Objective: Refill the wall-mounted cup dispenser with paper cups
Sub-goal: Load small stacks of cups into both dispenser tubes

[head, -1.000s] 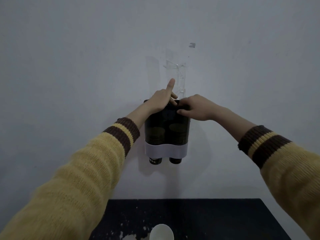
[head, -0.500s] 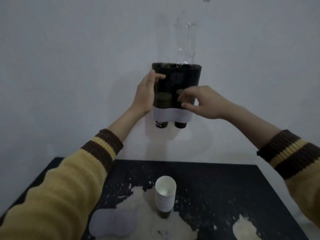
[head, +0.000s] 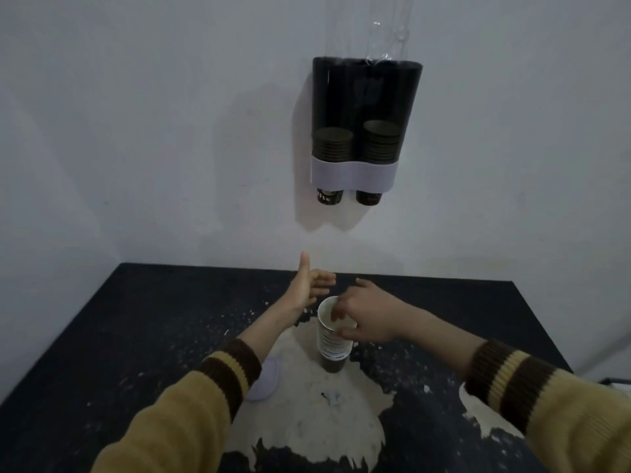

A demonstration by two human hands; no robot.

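While the head view looks down at a dark desk (head: 136,336) pushed against a pale wall (head: 136,114), a stack of paper cups (head: 333,339) stands upright on the desk, near its middle, on a light worn patch (head: 324,414) of the surface. The right hand (head: 367,314) is curled over the stack's open white rim, with fingertips (head: 336,315) dipping inside the mouth of the top cup and the thumb pressed on the outer wall, so it has a pinch hold on that rim. The left hand (head: 307,288) hangs just beside the stack on its far left side, thumb raised, fingers loosely bent and spread; it holds nothing and does not touch the cups. Both arms wear mustard yellow sleeves (head: 177,418) with dark brown striped cuffs. A small pale round lid or disc (head: 266,380) lies on the desk beside the left cuff, partly hidden by the sleeve. High on the wall above the stack hangs the dispenser (head: 365,124), a dark see-through housing with two tubes side by side and a light band across its lower part. Each tube holds a short pile of cups low down, the upper part dark and unfilled, and one dark cup bottom (head: 329,196) pokes out under each tube. Something clear and shiny (head: 392,25) rises from the dispenser's top, too faint to tell what it is.
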